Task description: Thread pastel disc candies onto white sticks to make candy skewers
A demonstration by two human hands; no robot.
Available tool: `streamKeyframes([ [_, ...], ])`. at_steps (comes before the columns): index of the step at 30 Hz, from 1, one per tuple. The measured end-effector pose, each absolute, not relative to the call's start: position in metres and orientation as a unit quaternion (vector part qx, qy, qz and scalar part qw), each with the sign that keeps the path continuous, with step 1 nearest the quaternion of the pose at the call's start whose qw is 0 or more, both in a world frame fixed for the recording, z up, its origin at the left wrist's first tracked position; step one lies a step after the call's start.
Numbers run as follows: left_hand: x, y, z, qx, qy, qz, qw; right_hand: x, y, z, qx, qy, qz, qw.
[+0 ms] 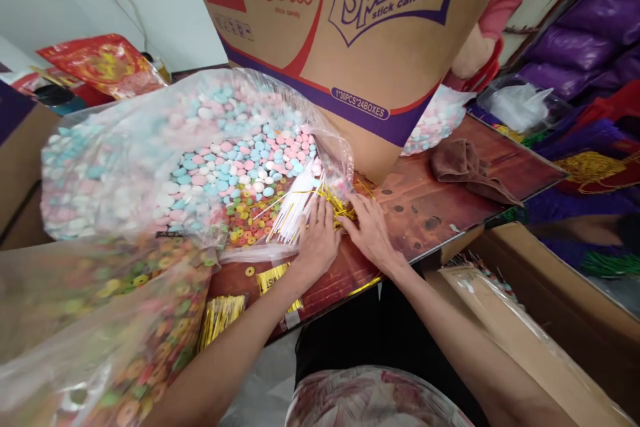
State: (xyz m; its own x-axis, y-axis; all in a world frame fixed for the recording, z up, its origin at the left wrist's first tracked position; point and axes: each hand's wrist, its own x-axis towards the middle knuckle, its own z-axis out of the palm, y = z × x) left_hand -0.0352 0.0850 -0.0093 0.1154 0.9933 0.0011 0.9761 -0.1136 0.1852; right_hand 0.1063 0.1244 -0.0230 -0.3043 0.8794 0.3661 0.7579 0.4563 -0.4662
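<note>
Both hands rest side by side near the table's front edge. My left hand (320, 240) lies palm down with its fingers extended, at the lower right end of a bundle of white sticks (295, 207). My right hand (369, 230) is spread, its fingertips touching a loose heap of gold twist ties (339, 203) between the two hands. The sticks lie over ring-shaped candies (247, 217) at the mouth of a clear bag. Pink, blue and white candies (245, 160) fill that bag. Whatever is under my fingers is hidden.
A large cardboard box (380, 67) stands behind the hands. Another bag of ring candies (160, 313) and gold tie bundles (223, 317) are at the left. A brown cloth (465, 167) lies on the table, right. An open carton (550, 280) stands lower right; a person's arm (473, 53) shows beyond.
</note>
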Motion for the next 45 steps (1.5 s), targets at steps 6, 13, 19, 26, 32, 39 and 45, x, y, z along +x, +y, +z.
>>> streamKeyframes([
  [6,-0.039,0.102,-0.001,0.769,0.590,0.211,0.128,0.135,0.109,-0.023,-0.491,-0.808,0.141,0.293],
  [13,-0.108,0.136,0.020,0.696,0.694,0.181,0.020,0.109,0.093,-0.013,-0.399,-0.898,0.074,0.172],
  [19,-0.121,0.161,0.010,0.686,0.695,0.214,0.029,0.100,0.106,-0.017,-0.327,-0.932,0.057,0.143],
  [26,-0.096,0.120,0.017,0.677,0.672,0.262,0.146,0.106,0.138,-0.021,-0.360,-0.909,0.069,0.199],
  [32,-0.079,0.060,0.016,0.711,0.614,0.259,0.225,0.125,0.135,-0.020,-0.378,-0.867,0.136,0.294],
  [39,-0.153,0.073,0.021,0.618,0.742,0.251,0.063,0.076,0.114,-0.002,-0.324,-0.887,0.119,0.306],
  [45,-0.168,0.101,0.020,0.610,0.780,0.138,-0.026,0.000,0.119,-0.001,-0.324,-0.924,0.044,0.196],
])
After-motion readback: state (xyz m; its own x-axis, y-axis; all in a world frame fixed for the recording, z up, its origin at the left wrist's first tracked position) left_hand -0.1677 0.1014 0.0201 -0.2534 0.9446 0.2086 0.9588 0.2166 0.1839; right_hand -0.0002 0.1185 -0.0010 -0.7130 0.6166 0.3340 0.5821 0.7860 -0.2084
